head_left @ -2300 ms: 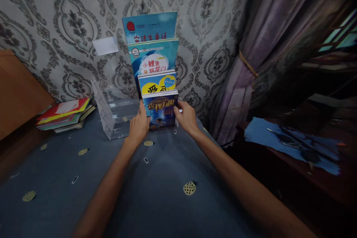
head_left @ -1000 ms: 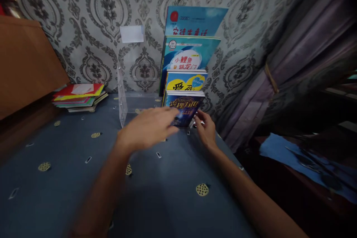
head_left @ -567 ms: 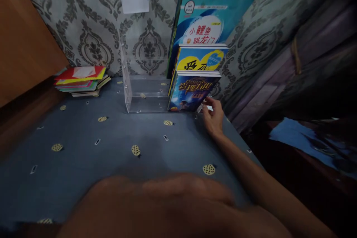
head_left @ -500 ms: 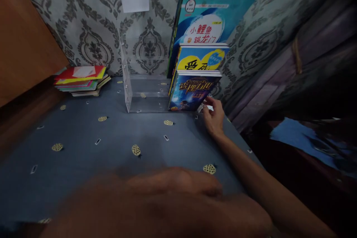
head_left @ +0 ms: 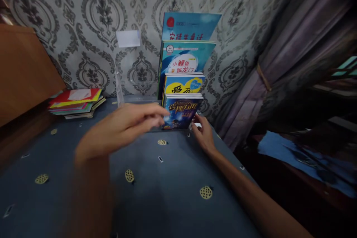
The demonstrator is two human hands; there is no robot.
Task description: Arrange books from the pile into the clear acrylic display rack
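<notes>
Several books stand upright in a clear acrylic rack (head_left: 120,90) against the patterned wall, stepped from a tall light-blue one (head_left: 192,26) at the back to a dark-blue one (head_left: 180,113) at the front. My right hand (head_left: 203,134) rests at the front book's lower right corner, fingers bent against the rack's end. My left hand (head_left: 122,128) hovers blurred above the blue cloth, fingers stretched out toward the front book's left edge, holding nothing.
A stack of colourful thin books (head_left: 75,102) lies at the back left beside a brown wooden board (head_left: 25,70). A white note (head_left: 128,38) is stuck on the wall. A purple tied curtain (head_left: 267,78) hangs on the right, with a dark table and blue cloth (head_left: 301,156) below.
My left hand left the front book, swung close under the camera, and now reaches toward the books again. My right hand stayed at the rack's right end. The view shifted.
</notes>
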